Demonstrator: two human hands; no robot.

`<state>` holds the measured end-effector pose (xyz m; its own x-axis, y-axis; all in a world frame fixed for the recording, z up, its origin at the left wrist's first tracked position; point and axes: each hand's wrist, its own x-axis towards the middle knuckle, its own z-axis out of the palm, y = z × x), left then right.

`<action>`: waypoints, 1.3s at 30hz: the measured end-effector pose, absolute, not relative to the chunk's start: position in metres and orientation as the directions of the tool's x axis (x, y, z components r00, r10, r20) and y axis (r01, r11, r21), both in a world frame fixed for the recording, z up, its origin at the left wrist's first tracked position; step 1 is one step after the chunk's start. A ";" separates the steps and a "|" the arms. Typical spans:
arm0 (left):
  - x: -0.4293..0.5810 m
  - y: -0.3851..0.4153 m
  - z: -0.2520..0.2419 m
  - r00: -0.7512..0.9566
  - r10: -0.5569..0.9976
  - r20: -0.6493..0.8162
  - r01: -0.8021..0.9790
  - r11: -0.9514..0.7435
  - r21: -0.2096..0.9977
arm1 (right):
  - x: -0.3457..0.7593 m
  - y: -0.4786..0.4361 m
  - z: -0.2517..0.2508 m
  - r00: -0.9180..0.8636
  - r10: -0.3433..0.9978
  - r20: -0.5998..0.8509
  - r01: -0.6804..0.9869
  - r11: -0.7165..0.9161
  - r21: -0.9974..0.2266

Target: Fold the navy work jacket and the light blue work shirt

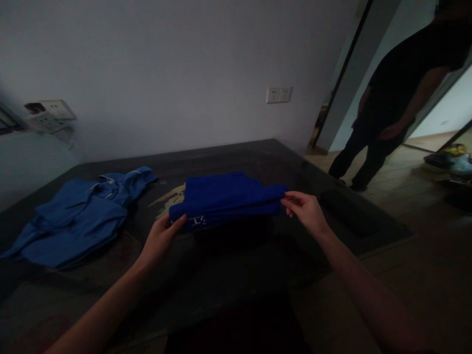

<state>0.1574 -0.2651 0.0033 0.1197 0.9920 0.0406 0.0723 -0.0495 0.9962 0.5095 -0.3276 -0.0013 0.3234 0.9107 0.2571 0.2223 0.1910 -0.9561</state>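
Note:
A bright blue shirt [224, 194], folded into a flat bundle with white lettering near its front left corner, is lifted along its near edge above a dark table [236, 280]. My left hand [167, 231] grips the bundle's left corner, thumb on top and the other fingers hidden beneath. At the right end, my right hand [300, 206] pinches the cloth between thumb and fingertips. To the left lies a second, duller blue shirt [81, 211] with pale trim at its collar, loosely spread and creased.
A dark flat object [348, 211] rests near the table's right edge. Behind the table stands a pale wall with a double socket [279, 95]. At the right, a person in dark clothes [398, 93] stands on the wooden floor, near a pile of items [453, 160].

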 end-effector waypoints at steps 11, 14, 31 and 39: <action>0.147 -0.290 -0.020 0.234 0.971 -0.053 0.112 0.027 0.993 | 0.493 -0.370 -0.039 0.242 0.970 -0.003 0.009 -0.005 -1.000; 0.145 -0.296 -0.022 0.202 0.975 -0.095 0.096 0.077 0.992 | 0.490 -0.370 -0.038 0.193 0.981 -0.021 -0.130 0.004 -0.991; 0.135 -0.308 -0.029 0.154 0.983 0.101 0.478 -0.163 0.863 | 0.507 -0.387 -0.025 0.416 0.859 0.297 0.687 -0.083 -0.722; 0.160 -0.312 0.016 0.645 0.681 0.348 0.624 -0.732 0.274 | 0.428 -0.315 0.072 -0.065 0.739 0.670 0.724 0.497 -0.478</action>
